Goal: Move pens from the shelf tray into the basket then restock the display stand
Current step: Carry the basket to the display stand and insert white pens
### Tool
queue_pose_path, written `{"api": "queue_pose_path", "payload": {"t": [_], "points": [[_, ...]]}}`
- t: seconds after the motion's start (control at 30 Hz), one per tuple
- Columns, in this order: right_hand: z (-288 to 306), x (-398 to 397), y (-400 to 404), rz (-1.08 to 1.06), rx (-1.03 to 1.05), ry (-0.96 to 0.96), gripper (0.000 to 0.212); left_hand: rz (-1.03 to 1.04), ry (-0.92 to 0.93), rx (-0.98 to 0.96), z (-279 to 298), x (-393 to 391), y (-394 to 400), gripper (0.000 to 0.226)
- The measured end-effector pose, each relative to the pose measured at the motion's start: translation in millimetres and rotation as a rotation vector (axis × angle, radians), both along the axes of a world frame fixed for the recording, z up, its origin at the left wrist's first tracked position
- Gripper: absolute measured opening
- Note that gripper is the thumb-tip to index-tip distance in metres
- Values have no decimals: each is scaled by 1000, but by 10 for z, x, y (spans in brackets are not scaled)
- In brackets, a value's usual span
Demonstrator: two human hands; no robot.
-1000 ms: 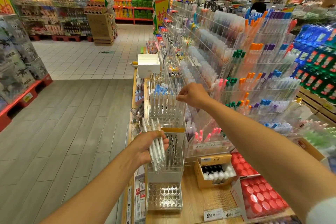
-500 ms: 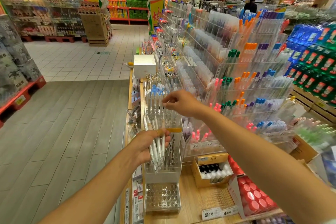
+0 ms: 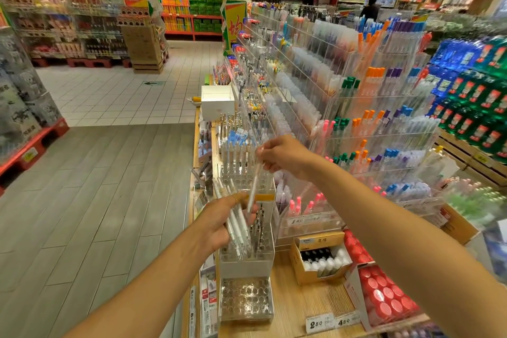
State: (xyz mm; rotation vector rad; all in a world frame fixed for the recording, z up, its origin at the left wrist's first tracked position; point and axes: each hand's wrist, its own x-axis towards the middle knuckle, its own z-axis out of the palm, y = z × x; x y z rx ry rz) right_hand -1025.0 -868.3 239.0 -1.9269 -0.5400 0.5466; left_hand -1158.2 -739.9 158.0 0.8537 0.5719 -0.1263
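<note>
My left hand (image 3: 219,223) grips a bundle of white pens (image 3: 235,223) in front of a stepped clear display stand (image 3: 247,266). My right hand (image 3: 284,155) pinches the top of a single white pen (image 3: 253,184), which hangs down from my fingers toward the bundle. The stand's upper tier (image 3: 241,162) holds a row of upright white pens. Its lowest tier (image 3: 245,299) shows open round holes. No basket is in view.
The stand sits on a wooden shelf (image 3: 310,302) beside a cardboard box of small bottles (image 3: 322,258) and red-capped items (image 3: 384,296). Clear acrylic racks of coloured pens (image 3: 370,118) rise to the right. The tiled and plank floor (image 3: 109,173) lies to the left.
My right hand has come back from the stand's upper tier toward the bundle and now pinches one white pen drawn up from it. The left hand has stayed in place.
</note>
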Motion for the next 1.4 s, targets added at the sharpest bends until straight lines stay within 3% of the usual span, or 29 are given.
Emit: {"api": "queue_pose_path", "payload": {"t": [0.17, 0.47, 0.77, 1.27, 1.4], "points": [[139, 195, -57, -185, 55, -324, 13, 6, 95, 19, -59, -20, 45, 21], [-84, 278, -19, -108, -198, -643, 6, 11, 81, 8, -44, -14, 32, 20], [-27, 311, 21, -77, -184, -642, 8, -8, 80, 13, -59, -2, 62, 23], [-103, 350, 96, 49, -431, -663, 12, -3, 76, -1, -13, 23, 79, 24], [-80, 302, 141, 94, -537, -758, 16, -13, 74, 26, -17, 21, 79, 20]]}}
